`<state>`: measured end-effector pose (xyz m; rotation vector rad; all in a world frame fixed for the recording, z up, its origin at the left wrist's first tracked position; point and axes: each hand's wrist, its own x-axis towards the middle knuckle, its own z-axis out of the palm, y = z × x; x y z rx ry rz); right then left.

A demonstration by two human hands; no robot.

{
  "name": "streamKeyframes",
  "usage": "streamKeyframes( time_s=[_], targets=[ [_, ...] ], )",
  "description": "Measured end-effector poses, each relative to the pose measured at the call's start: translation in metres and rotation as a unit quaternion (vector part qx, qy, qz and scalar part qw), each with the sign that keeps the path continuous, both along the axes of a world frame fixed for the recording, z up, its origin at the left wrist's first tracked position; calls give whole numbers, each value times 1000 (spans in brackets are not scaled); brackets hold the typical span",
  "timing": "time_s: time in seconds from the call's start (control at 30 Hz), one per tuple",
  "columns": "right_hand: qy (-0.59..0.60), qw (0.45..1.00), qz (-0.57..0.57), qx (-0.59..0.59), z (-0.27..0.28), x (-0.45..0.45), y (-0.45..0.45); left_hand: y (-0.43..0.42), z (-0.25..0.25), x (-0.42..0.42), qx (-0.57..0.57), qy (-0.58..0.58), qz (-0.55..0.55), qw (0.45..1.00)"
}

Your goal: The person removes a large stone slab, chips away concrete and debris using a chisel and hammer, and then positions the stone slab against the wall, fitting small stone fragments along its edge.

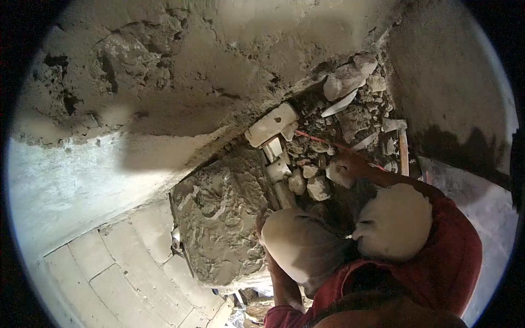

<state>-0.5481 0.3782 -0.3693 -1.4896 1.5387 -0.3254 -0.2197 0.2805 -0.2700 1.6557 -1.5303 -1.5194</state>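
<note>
rough grey plaster wall [208, 60] backs brown stone rubble [354, 124]; the right hand [351, 163], nearer, meets a pale angular stone [340, 177] at two o'clock from the half-hidden left hand [262, 223], hands apart, grips unclear.

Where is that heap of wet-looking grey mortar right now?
In the head view, the grey mortar lies left of centre, beside the person's left knee, between the pale floor tiles and the stone rubble.
</note>
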Motion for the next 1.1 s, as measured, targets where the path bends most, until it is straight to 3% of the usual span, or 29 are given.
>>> streamKeyframes(
  time_s=[0.27,0.4,0.5,0.57,0.63,0.67,0.73,0.77,0.83,0.87,0.93,0.97,1.03,1.1],
  targets=[
    [-44,974,-224,-11,-17,-12,12,-3,-9,-18,32,-13,-59,998],
    [-30,974,-226,-12,-33,-25,7,-2,-13,-23,44,-5,-92,995],
    [15,986,-159,-45,-46,-30,18,-3,-16,-23,54,-5,-112,992],
    [-46,983,-175,8,-32,-37,13,-2,-18,-23,62,-10,-127,990],
    [-87,971,-219,-28,-61,-51,15,-2,-19,-24,72,-16,-137,988],
    [-95,958,-254,-89,-105,-57,24,-1,-18,-25,76,-19,-142,987],
    [-283,882,-353,-135,-125,-74,27,-1,-15,-23,82,-25,-146,986],
    [-452,786,-409,-105,-125,-80,34,2,-10,-22,86,-30,-147,985],
    [-609,677,-396,-120,-99,-89,25,8,3,-14,96,-33,-144,984],
    [-614,691,-344,-166,-81,-91,22,12,13,-11,103,-40,-144,983],
    [-307,890,-330,-76,-41,-88,22,16,39,-1,121,-51,-141,981],
    [-157,946,-284,-20,-20,-86,21,19,55,2,130,-53,-138,981],
    [153,966,-166,124,76,-69,-12,26,93,6,149,-55,-130,979],
    [32,974,-199,102,90,-60,4,43,139,8,130,-86,-102,982]
  ],
)
